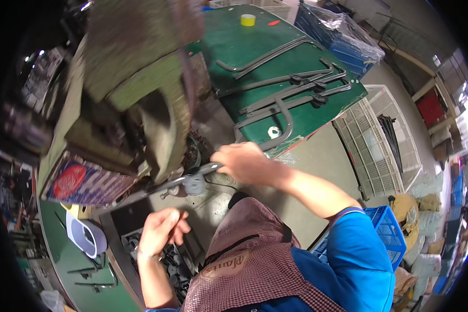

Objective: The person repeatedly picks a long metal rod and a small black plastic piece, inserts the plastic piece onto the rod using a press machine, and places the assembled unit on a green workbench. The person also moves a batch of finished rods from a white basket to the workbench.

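Note:
My right hand (248, 163) is closed around a dark bent metal tube (213, 167) in front of the green machine (140, 73). A grey round plastic fitting (194, 184) sits on the tube, left of this hand. The tube's left part runs along the machine's lower front. My left hand (164, 229) hovers below the tube, apart from it, thumb and forefinger pinched together; whatever lies between them is too small to make out. Beneath this hand, small dark parts (179, 268) fill a bin, partly hidden by my forearm and apron.
Several bent tubes (281, 88), some with dark round fittings, lie on a green table (221, 36) with a yellow tape roll (248, 20). A white crate (369, 151) holding dark rods stands right, above a blue crate (392, 234). A pale tub (88, 236) sits at left.

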The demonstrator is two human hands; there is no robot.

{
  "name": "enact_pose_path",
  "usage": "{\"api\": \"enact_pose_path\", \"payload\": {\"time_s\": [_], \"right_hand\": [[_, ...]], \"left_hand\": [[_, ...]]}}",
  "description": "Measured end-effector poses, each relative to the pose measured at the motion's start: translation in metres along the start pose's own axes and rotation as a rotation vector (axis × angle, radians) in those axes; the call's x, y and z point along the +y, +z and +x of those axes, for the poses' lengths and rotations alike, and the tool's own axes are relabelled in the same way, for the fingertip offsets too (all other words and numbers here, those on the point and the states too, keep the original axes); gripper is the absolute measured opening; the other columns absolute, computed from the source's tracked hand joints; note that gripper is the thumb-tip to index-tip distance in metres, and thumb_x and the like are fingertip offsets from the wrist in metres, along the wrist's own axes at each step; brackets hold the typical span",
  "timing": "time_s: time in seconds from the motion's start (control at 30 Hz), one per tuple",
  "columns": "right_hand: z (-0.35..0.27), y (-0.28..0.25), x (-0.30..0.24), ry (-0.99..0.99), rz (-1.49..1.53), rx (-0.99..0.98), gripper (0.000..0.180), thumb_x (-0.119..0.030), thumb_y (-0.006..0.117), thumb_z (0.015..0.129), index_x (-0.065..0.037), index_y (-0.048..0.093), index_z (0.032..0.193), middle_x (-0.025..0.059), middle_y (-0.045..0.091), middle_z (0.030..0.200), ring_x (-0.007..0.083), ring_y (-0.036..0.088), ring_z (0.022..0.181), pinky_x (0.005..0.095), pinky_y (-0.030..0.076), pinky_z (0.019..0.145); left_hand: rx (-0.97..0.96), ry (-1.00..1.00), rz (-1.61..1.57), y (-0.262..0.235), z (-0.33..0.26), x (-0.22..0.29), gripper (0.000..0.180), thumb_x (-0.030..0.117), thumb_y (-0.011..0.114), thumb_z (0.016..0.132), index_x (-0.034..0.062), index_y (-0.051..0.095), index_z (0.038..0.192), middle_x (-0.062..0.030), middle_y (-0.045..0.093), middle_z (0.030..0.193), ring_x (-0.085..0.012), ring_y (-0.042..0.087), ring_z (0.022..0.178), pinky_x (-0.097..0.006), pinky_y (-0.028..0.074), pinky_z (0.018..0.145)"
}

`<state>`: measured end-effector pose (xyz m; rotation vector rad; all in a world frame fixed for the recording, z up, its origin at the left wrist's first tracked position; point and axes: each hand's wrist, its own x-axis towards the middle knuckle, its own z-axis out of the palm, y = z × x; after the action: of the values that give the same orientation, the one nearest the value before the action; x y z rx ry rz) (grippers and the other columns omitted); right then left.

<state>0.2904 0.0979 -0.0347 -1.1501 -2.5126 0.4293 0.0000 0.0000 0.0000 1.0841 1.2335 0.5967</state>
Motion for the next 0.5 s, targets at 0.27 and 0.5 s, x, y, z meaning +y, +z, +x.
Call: {"api": "enact_pose_path", "payload": {"time_s": [0.27,0.5], "right_hand": [[-0.082,-0.131,0.210,0.162,0.083,-0.076,0.027,-0.013,0.077,0.070,-0.007,0.064,0.093,0.0072,0.065,0.092,0.0297,0.061,0.091,0.0399,0.045,0.082],[-0.089,-0.199,0.382,0.334,0.052,-0.140,0.038,-0.004,0.076,0.068,-0.005,0.067,0.105,0.0130,0.067,0.102,0.0297,0.062,0.100,0.0365,0.049,0.086]], "left_hand": [[0.650,0.315,0.355,-0.162,0.060,-0.072,0.022,0.024,0.059,0.094,0.0029,0.066,0.096,-0.0057,0.066,0.075,-0.0133,0.059,0.060,-0.027,0.047,0.054],[0.647,0.225,0.919,-0.161,0.235,-0.023,0.032,0.007,0.073,0.076,0.0030,0.067,0.107,-0.0102,0.070,0.095,-0.0212,0.066,0.089,-0.034,0.053,0.081]]}}
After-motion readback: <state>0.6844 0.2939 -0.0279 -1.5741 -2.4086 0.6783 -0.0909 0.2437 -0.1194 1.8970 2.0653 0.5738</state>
